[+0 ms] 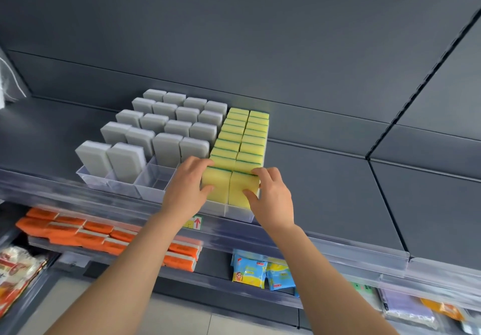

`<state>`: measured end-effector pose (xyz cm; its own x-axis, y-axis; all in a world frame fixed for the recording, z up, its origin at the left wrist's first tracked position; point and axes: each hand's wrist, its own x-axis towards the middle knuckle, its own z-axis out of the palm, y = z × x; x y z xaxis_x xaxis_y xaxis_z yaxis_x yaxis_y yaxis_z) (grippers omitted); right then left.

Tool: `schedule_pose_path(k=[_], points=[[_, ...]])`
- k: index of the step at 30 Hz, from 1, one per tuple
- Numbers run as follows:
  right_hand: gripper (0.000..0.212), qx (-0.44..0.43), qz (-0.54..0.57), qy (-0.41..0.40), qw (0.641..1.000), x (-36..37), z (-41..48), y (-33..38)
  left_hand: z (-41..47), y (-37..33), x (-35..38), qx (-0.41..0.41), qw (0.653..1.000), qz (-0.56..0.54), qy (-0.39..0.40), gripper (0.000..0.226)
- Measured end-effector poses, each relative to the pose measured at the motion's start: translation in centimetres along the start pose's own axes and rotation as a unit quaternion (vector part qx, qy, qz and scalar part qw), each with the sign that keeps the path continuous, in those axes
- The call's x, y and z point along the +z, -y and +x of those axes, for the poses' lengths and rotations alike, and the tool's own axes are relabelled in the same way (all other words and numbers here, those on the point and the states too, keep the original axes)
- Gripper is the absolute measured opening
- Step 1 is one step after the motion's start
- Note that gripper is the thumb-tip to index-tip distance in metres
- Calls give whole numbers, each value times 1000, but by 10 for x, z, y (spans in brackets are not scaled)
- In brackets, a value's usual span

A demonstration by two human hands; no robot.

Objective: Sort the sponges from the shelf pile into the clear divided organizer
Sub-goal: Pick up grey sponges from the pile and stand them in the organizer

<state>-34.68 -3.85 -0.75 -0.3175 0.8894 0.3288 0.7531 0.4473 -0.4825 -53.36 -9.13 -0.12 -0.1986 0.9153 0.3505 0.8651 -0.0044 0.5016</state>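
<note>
A clear divided organizer [153,189] stands on the dark grey shelf. Its left columns hold several upright grey sponges [166,150]; two front cells there are bare. Its two right columns are filled with yellow sponges edged in green [244,137]. My left hand [186,191] grips the front yellow sponge [216,181] of the left yellow column, fingers over its top and thumb on its face. My right hand [270,199] grips the front yellow sponge [240,189] of the right column in the same way.
The dark shelf [338,178] stretches right of the organizer, with a clear plastic rail [338,249] along its front edge. Below lie orange sponges [86,233], blue and yellow packets [257,272] and other packaged goods [15,269].
</note>
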Motion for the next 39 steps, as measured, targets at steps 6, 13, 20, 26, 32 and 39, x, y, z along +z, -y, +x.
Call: schedule_pose_path(k=[6,13,20,26,32,39], points=[[51,0,-14,-30,999,-11,-12,-5,-2,-18,-2,58,997,32,-32,50],[46,20,-122,-50,991,-54,-29,-44,11,-83,12,161,980,112,-22,37],[51,88,-184,-22,979,-114,-59,-111,12,-160,66,227,956,176,57,49],[49,146,-214,-24,966,-179,-100,-182,0,-238,117,261,944,177,102,47],[48,193,-234,-14,953,-242,-150,-262,-18,-328,174,291,935,156,129,42],[53,249,-256,-12,934,-297,-203,-339,-37,-419,234,327,924,130,153,40]])
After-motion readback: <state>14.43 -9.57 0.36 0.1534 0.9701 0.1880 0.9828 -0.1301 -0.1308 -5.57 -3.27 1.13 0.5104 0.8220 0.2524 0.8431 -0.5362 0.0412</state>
